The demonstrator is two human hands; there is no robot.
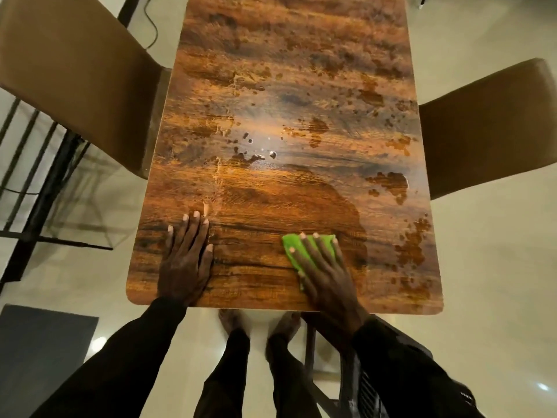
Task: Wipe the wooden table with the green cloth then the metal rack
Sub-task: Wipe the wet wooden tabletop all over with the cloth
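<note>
The right hand (324, 267) lies flat, fingers spread, pressing the green cloth (304, 247) onto the worktop (271, 182) near its close edge — not gripping, just palm down. The folded cloth's long axis runs roughly left to right. The left hand (187, 257) rests open and flat on bare wood, well apart from the cloth. Wet patches cover the worktop farther out — its long axis runs away from the person. A metal rack (33, 176) stands at left.

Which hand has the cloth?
The right hand, pressed flat on the green cloth near the table's front edge. The left hand rests bare on the wood.
</note>
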